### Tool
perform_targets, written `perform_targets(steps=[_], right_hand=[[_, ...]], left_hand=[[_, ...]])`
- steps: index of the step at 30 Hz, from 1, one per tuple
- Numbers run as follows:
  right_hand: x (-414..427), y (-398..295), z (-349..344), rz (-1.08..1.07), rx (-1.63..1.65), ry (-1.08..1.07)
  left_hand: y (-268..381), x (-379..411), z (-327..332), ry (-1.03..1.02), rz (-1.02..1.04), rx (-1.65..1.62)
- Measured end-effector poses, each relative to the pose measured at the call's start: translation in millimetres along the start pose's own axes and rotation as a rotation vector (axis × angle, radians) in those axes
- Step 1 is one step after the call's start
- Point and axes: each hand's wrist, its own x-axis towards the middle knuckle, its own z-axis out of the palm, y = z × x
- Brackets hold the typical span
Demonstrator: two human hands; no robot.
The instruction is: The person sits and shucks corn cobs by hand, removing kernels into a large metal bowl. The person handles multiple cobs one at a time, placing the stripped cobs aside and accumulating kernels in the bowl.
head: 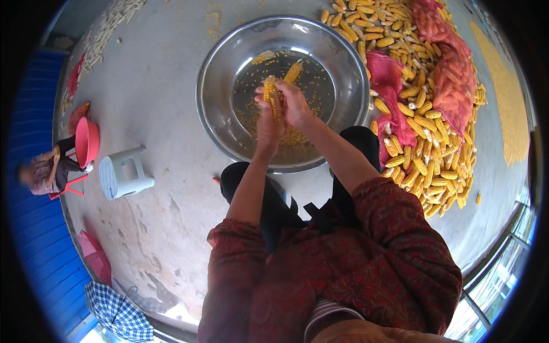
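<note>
Over a wide stainless-steel basin (pixel 349 92), both my hands are closed around a partly shelled corn cob (pixel 270 91) held roughly upright. My left hand (pixel 266 126) grips its near side. My right hand (pixel 296 103) wraps it from the right, and the fingers hide part of the cob. Just beyond the right hand is a second yellow ear of corn (pixel 294 72); whether it touches that hand I cannot tell. Loose corn kernels (pixel 294 137) lie scattered over the basin's bottom, thicker on the near side. The basin stands between my knees.
Right of the basin spreads a heap of corn ears (pixel 429 124) with red mesh sacks (pixel 454 81). Farther right lies a layer of kernels (pixel 506 94). At left are a plastic stool (pixel 124 171), a seated person (pixel 47 171) by a red basin (pixel 88 143), and a checked umbrella (pixel 116 311).
</note>
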Motion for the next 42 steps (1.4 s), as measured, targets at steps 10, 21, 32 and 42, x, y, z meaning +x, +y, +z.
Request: perform_targets(steps=[10,21,32,42], right_hand=[[8,23,-19,-0.179,-0.512,0.106],[33,24,-59,0.153,-0.292,-0.087],[43,-7,-48,0.227,-0.062,-0.219],[12,-24,-29,-0.062,-0.447,-0.001]], left_hand=[[-24,14,-15,0.085,0.079,0.263],[-37,13,-8,0.062,0.03,0.106],[11,6,-24,-0.193,-0.421,-0.637],[17,15,-3,-0.27,-0.117,-0.145]])
